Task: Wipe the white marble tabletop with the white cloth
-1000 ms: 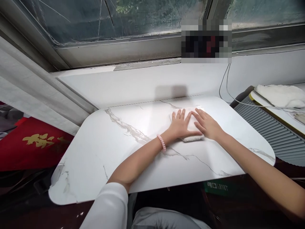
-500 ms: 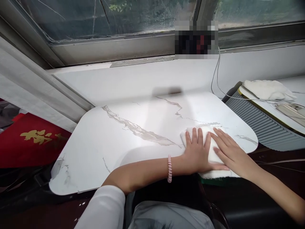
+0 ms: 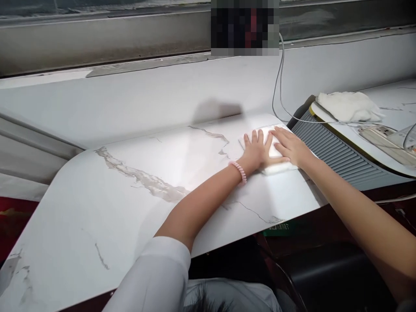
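A white cloth (image 3: 276, 167) lies flat on a white marble-patterned tabletop (image 3: 113, 208), near its far right corner. My left hand (image 3: 258, 151) presses on the cloth with its fingers spread and the thumb pointing right. Just to its right, my right hand (image 3: 292, 147) rests on the cloth's right part, palm down, fingers stretched toward the upper left. Neither hand grips the cloth. A pink coiled band (image 3: 240, 171) circles my left wrist.
At the right stands a ribbed grey-sided table (image 3: 331, 143) bearing another white cloth (image 3: 351, 106) and a power strip (image 3: 383, 141). Thin cables (image 3: 281, 82) hang by the white wall (image 3: 146, 99). A blurred dark object (image 3: 243, 28) is at the window ledge.
Both hands and the cloth have moved away from me, from the tabletop's near edge to its far right corner. The camera view has tilted down and come closer to the tabletop.
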Demonstrator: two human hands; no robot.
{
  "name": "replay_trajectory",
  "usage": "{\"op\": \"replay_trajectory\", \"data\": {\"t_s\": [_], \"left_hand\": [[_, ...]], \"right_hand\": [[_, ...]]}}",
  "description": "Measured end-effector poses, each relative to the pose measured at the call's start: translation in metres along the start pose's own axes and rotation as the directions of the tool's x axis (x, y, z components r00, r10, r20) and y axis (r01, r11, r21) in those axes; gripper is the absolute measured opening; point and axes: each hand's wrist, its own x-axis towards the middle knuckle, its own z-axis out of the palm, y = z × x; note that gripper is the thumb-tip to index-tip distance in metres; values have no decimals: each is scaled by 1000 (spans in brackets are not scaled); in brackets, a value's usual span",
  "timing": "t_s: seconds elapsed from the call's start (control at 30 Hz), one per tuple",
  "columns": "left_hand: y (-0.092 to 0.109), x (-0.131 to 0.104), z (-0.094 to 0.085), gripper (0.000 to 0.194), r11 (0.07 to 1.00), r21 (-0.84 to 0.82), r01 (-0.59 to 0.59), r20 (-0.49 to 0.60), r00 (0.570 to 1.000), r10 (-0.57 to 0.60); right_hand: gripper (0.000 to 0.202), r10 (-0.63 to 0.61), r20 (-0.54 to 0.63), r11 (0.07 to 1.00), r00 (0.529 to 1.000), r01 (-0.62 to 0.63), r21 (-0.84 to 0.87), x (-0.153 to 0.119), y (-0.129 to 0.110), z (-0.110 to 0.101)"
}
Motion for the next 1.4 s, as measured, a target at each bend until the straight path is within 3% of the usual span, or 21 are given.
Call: {"op": "replay_trajectory", "data": {"t_s": [0.17, 0.33, 0.47, 0.63, 0.83, 1.1, 1.27, 1.4], "left_hand": [[-21, 54, -14, 92, 1000, -5, 28, 12, 1000, -28], [-35, 84, -16, 81, 999, -6, 45, -15, 999, -45], [-38, 89, -14, 76, 999, 7, 39, -39, 998, -39], [-28, 80, -8, 71, 999, 2, 51, -37, 998, -51], [10, 40, 6, 74, 1000, -19, -14, -39, 999, 13], [65, -75, 17, 80, 985, -154, -78, -3, 997, 78], [64, -129, 15, 77, 960, -265, -87, 17, 995, 95], [49, -144, 5, 68, 949, -312, -39, 66, 996, 63]], "right_hand": [[53, 61, -24, 997, 998, -62, -40, 51, 25, 9], [53, 102, -56, 994, 993, -105, -44, 80, 35, 14], [52, 103, -77, 993, 992, -108, -55, 79, 33, 13], [55, 102, -54, 990, 993, -107, -93, 47, 22, 7], [56, 114, -36, 985, 993, -118, -124, -18, 10, -6], [57, -18, -70, 991, 997, 8, -136, -134, -38, -23], [61, -72, -61, 985, 996, 61, -160, -170, -81, -26], [61, -40, -54, 984, 998, 30, -174, -169, -104, -23]]}}
